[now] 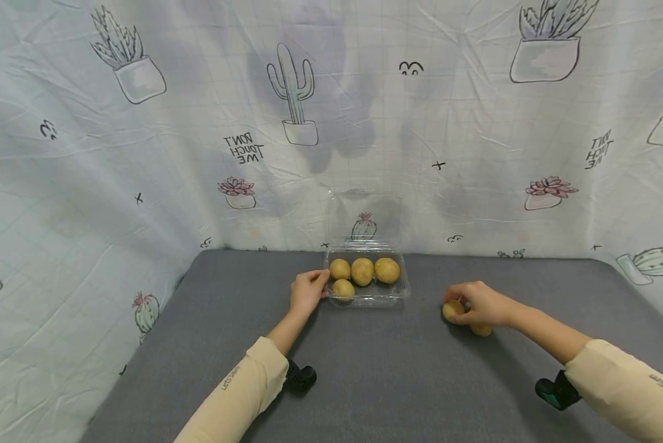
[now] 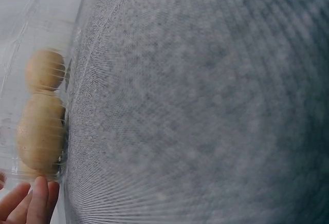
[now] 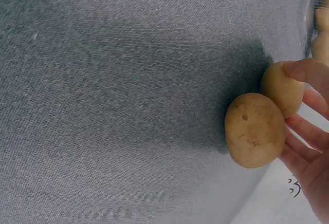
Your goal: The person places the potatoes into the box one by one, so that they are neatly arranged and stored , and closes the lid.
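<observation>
A clear tray (image 1: 402,294) sits on the grey table (image 1: 376,381), holding four potatoes (image 1: 362,271). The left hand (image 1: 307,291) rests at the tray's left edge, fingers touching its rim and only lightly curled, clamped on nothing. To the right of the tray, well apart from it, the right hand (image 1: 478,303) lies over two loose potatoes: its fingers curl around one potato (image 3: 281,89), while the other potato (image 3: 255,130) sits just beside, against the fingers.
</observation>
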Available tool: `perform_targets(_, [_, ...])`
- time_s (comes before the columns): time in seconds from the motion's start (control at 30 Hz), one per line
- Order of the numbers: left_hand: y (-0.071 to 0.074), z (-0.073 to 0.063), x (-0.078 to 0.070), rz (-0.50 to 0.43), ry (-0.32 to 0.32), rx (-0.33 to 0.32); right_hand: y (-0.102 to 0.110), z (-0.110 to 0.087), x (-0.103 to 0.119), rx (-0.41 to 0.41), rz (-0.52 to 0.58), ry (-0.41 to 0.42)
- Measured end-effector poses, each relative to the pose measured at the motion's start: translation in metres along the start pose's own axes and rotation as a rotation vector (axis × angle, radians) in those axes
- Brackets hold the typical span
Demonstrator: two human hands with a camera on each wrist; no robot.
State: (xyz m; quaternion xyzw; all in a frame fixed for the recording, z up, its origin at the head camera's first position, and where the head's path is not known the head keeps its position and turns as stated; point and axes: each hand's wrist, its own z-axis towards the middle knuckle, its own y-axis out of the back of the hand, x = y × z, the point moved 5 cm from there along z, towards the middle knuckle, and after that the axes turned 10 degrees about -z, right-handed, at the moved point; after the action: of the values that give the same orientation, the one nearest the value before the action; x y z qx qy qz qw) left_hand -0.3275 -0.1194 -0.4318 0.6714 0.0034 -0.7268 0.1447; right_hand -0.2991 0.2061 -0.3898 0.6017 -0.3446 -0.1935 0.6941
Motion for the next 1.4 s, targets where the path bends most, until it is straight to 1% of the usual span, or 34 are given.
perform_targets(0.23, [0.0, 0.001, -0.001, 0.008, 0.002, -0.001, -0.001, 0.004, 0.004, 0.045, -0.004, 0.031])
perform_targets(0.37, [0.0, 0.001, 0.0, 0.016, 0.0, -0.006, 0.004, 0.007, 0.008, 0.057, -0.026, 0.039])
perform_targets(0.47, [0.0, 0.001, 0.0, 0.019, 0.003, -0.006, 0.013, 0.01, 0.011, 0.012, -0.03, 0.044])
perform_targets(0.63, [0.0, 0.001, 0.0, 0.025, -0.009, 0.008, 0.024, 0.017, 0.016, -0.081, -0.039, 0.048])
perform_targets(0.8, [0.0, 0.002, -0.001, 0.03, 0.0, 0.008, 0.032, 0.027, 0.027, -0.103, -0.017, 0.069])
perform_targets(0.87, [0.001, 0.002, -0.001, 0.03, 0.005, 0.003, 0.033, 0.032, 0.032, -0.118, -0.001, 0.052])
perform_targets(0.97, [0.001, 0.002, -0.002, 0.03, 0.006, -0.001, 0.034, 0.041, 0.039, -0.157, -0.003, 0.001])
perform_targets(1.1, [0.0, 0.002, -0.003, 0.039, 0.0, 0.005, 0.031, 0.055, 0.049, -0.19, -0.004, -0.066])
perform_targets(1.2, [0.0, 0.002, -0.004, 0.052, -0.013, 0.0, 0.026, 0.07, 0.058, -0.205, 0.007, -0.09])
perform_targets(1.3, [0.001, 0.002, -0.003, 0.06, -0.016, -0.008, 0.019, 0.086, 0.067, -0.205, 0.042, -0.103])
perform_targets(1.4, [0.001, 0.002, -0.003, 0.062, -0.007, -0.006, 0.012, 0.099, 0.074, -0.182, 0.085, -0.109])
